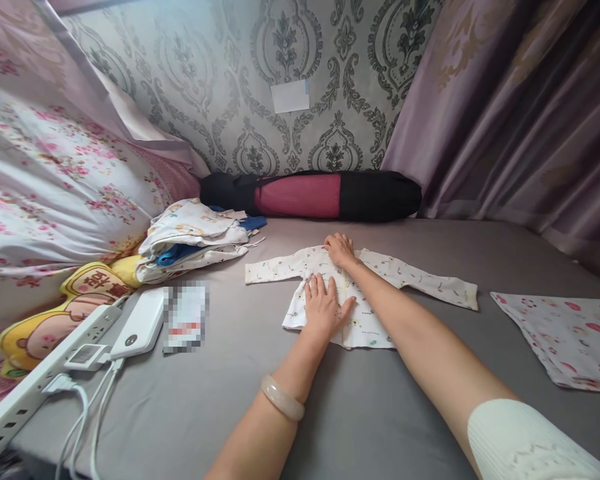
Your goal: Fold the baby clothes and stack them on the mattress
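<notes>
A small white baby shirt [375, 320] with a tiny coloured print lies spread on the grey sheet, both sleeves stretched out sideways. My left hand [325, 308] rests flat on its front, left of centre, with fingers spread and thumb out. Up at the neckline, my right hand [340, 251] lies on the cloth, its fingers stretched forward and slightly bent. My right forearm crosses over part of the shirt's right side and hides it. A pale bangle [282, 398] is around my left wrist.
Left stand a pile of folded clothes [193, 230], a yellow cartoon cushion [40, 327], a white power bank [139, 323], a power strip [25, 393] with cables, and a blurred packet [186, 317]. A folded printed cloth [570, 340] lies right. Behind is a black-and-red long bag [300, 195].
</notes>
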Motion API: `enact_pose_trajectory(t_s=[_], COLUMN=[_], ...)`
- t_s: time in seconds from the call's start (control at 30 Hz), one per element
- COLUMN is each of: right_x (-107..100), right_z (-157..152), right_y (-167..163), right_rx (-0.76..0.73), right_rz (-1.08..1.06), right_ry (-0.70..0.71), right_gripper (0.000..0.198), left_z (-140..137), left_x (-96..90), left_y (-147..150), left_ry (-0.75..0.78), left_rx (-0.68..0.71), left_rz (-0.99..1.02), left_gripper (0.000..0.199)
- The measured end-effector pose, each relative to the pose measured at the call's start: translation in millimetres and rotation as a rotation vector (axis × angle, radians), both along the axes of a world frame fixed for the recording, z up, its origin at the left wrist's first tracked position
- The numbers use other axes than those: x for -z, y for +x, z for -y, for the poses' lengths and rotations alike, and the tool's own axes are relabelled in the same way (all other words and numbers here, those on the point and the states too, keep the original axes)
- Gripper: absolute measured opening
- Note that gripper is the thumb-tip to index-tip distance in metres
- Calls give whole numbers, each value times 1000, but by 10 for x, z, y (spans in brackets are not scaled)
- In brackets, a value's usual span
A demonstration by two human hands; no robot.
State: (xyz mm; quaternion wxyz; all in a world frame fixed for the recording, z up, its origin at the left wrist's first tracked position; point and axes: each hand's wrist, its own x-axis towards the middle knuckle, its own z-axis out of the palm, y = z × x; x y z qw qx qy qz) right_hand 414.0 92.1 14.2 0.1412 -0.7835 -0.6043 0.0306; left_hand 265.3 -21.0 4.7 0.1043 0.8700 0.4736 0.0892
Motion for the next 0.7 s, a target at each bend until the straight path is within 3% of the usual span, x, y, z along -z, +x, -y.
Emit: enact_pose_trajectory(t_s=[0.2, 0.43, 0.53, 0.7], right_x=[-67, -243, -249, -200], right_z=[72, 616, 967, 1402], right_y=[-45, -262, -473, -740], right_rx=[2, -120, -240, -360], right_rz=[-25, -92, -190, -285], right_ry=[-39, 42, 52, 23], right_gripper=[31, 31, 21, 17], left_z=[-57, -485, -639, -720], left_x=[-35, -273, -301, -336], left_y=[14, -346, -592, -788], left_ry=[3, 81, -11, -231], left_rx=[-11, -286, -365, -360], left_rz=[54, 212, 197, 189], left_gripper=[73, 32, 24, 23])
